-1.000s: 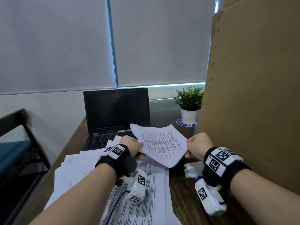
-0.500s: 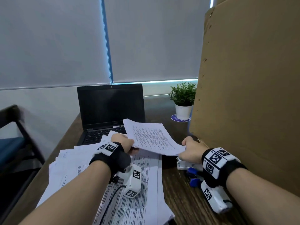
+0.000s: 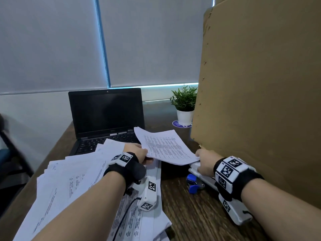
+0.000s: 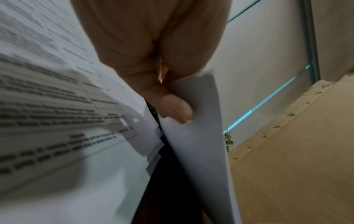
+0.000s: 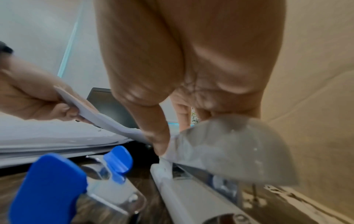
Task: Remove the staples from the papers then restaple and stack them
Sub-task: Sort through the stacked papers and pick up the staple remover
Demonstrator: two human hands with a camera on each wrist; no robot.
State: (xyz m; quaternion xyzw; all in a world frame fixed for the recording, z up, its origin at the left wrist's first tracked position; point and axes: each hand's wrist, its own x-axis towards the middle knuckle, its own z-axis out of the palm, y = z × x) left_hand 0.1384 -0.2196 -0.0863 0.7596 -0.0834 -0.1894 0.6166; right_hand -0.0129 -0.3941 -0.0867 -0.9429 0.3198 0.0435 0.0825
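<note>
A stapled set of printed papers (image 3: 166, 146) hangs just above the desk. My left hand (image 3: 137, 152) pinches its left corner, thumb (image 4: 172, 109) on the underside of the sheets (image 4: 197, 136). The set's right corner lies at the mouth of a white stapler (image 3: 206, 180) on the desk. My right hand (image 3: 205, 160) sits over the stapler's top (image 5: 229, 148), its thumb (image 5: 159, 136) down along the front end next to the paper (image 5: 107, 121), fingers past the far side. A blue staple remover (image 3: 192, 182) lies just left of the stapler, also close up (image 5: 57, 181).
A loose spread of printed sheets (image 3: 69, 180) covers the desk's left half, under my left forearm. An open laptop (image 3: 106, 115) stands behind it. A tall cardboard box (image 3: 260, 101) walls off the right side, with a small potted plant (image 3: 185, 103) behind it. Bare wooden desk (image 3: 191, 214) shows near me.
Both hands have lowered with the papers. My right hand left the papers' right edge and came down onto the stapler, and that corner now lies at the stapler's mouth.
</note>
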